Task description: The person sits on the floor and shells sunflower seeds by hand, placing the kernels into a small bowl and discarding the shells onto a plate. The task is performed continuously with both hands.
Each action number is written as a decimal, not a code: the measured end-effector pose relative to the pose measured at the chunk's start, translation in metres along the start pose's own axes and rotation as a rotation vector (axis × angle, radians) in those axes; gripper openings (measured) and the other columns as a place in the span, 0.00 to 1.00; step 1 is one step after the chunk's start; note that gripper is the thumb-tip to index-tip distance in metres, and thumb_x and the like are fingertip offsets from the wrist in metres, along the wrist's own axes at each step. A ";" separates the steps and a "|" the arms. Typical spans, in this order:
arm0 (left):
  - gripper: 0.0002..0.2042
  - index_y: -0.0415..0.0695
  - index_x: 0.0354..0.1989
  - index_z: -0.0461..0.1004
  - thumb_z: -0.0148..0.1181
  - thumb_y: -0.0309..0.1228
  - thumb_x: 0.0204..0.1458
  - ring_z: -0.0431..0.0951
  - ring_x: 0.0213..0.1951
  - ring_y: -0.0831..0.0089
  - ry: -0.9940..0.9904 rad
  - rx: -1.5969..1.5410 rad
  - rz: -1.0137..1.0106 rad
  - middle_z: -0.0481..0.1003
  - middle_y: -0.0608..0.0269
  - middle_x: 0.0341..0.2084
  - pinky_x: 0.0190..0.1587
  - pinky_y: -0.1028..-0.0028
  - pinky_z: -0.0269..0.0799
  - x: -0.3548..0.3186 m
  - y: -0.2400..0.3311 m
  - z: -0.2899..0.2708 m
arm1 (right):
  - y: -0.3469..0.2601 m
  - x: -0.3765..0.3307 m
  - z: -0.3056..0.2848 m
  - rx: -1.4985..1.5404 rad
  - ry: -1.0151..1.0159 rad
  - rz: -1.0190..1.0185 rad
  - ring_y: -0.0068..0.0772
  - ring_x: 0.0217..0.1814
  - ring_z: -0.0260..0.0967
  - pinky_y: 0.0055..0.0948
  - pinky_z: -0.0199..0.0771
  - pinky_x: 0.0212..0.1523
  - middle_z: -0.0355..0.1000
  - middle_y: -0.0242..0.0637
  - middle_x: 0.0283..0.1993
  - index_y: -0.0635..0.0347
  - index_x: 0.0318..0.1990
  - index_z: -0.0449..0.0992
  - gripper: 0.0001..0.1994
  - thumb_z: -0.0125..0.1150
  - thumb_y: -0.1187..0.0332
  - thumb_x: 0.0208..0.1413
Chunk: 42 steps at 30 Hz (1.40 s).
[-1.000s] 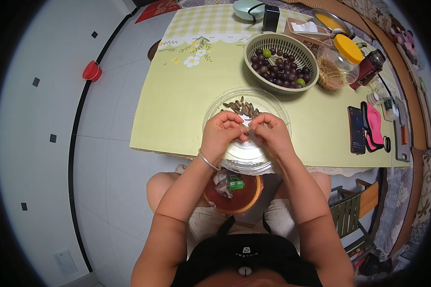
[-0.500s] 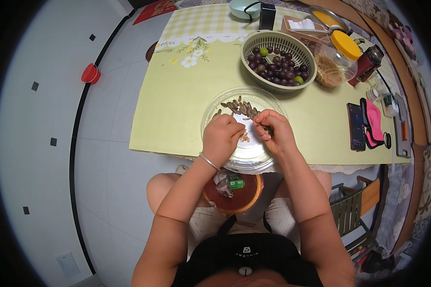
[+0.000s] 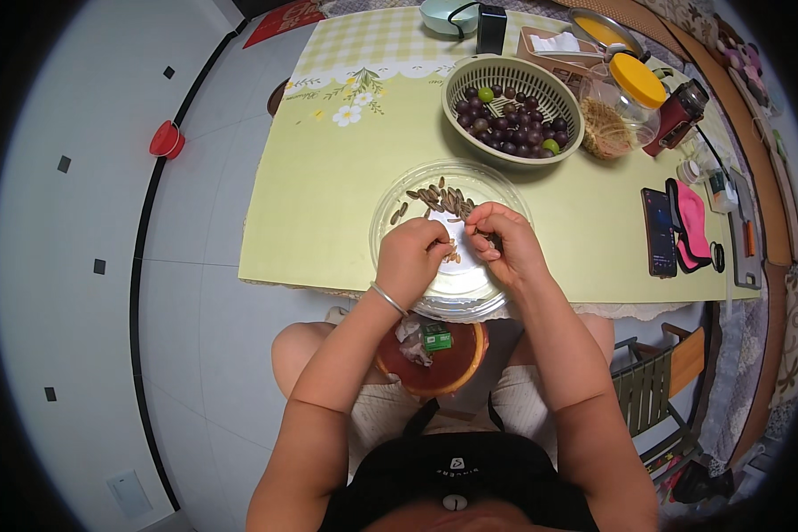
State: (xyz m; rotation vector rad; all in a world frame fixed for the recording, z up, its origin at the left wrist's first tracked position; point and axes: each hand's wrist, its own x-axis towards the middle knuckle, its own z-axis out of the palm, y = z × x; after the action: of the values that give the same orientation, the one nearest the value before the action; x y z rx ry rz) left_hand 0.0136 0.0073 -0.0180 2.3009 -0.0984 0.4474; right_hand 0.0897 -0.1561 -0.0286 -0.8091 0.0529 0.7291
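A clear round plastic tray (image 3: 390, 197) stands at the table's near edge. Striped sunflower seeds (image 3: 449, 200) are heaped toward its far side, with a few strays at the left. Pale shelled kernels (image 3: 453, 254) lie in the middle between my hands. Over the tray's left part, my left hand (image 3: 411, 257) is closed, thumb and fingertips pinched together beside the kernels. My right hand (image 3: 509, 245) hovers at the right with fingers curled in, close to the seed heap. Whatever either hand pinches is too small or hidden to name.
Beyond the tray stands a colander (image 3: 573, 111) of dark grapes. To its right are a yellow-lidded jar (image 3: 637, 82) and a dark red flask (image 3: 679, 117). A phone (image 3: 659, 232) and a pink-and-black pouch (image 3: 692, 226) lie at the right. Under the table edge sits a waste bin (image 3: 448, 378).
My left hand has shifted slightly down toward me, uncovering stray seeds at the tray's left. My right hand has barely moved.
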 end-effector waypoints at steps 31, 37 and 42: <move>0.03 0.42 0.22 0.78 0.64 0.23 0.36 0.68 0.46 0.55 0.152 0.647 0.220 0.72 0.59 0.30 0.51 0.60 0.62 0.021 -0.041 -0.024 | 0.006 -0.002 0.003 0.277 -0.222 0.211 0.23 0.20 0.60 0.14 0.53 0.12 0.69 0.40 0.29 0.64 0.33 0.70 0.10 0.51 0.66 0.62; 0.03 0.40 0.21 0.74 0.59 0.23 0.35 0.69 0.43 0.57 0.205 0.555 0.260 0.71 0.58 0.27 0.49 0.60 0.63 0.024 -0.035 -0.019 | 0.007 -0.002 0.004 0.154 -0.182 0.157 0.21 0.20 0.62 0.12 0.51 0.11 0.71 0.39 0.29 0.66 0.34 0.72 0.07 0.54 0.70 0.59; 0.05 0.41 0.27 0.76 0.59 0.21 0.39 0.71 0.40 0.59 0.218 0.436 0.154 0.72 0.60 0.25 0.49 0.61 0.63 0.020 -0.032 -0.021 | 0.007 -0.002 0.007 0.101 -0.180 0.160 0.19 0.19 0.62 0.12 0.50 0.12 0.71 0.36 0.28 0.67 0.36 0.73 0.06 0.54 0.72 0.59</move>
State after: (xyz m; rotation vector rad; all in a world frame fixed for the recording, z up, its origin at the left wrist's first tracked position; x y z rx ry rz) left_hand 0.0327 0.0455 -0.0199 2.6595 -0.0753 0.8677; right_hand 0.0819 -0.1495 -0.0281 -0.6455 -0.0077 0.9411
